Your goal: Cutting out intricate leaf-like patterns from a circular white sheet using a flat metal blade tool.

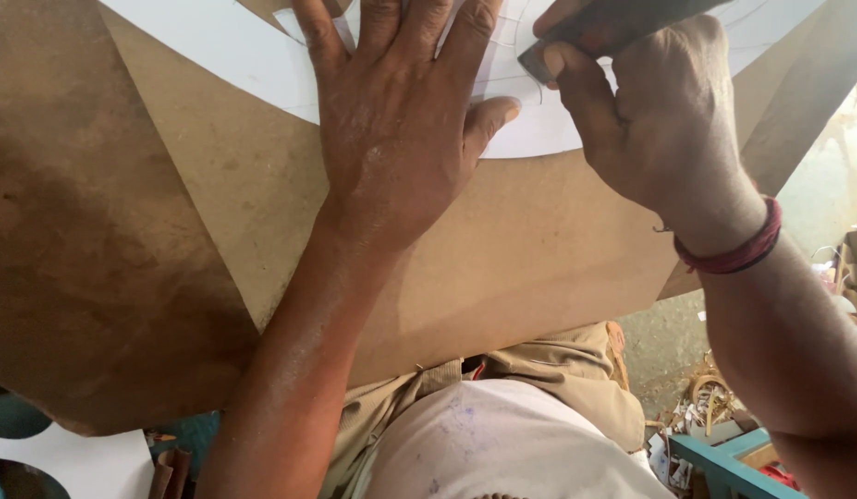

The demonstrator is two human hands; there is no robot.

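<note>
White paper sheet [262, 65] with curved pencil lines lies on tan fibreboard panel [502, 259]. Left hand [391, 129] flat, fingers spread, pinning sheet. Right hand [660, 111] clenched on dark-handled cutting tool [576, 37]. Step judged: cutting along curve; next needs steady pressure, following line

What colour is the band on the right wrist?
The wrist band is dark red, seen in the head view.
</note>
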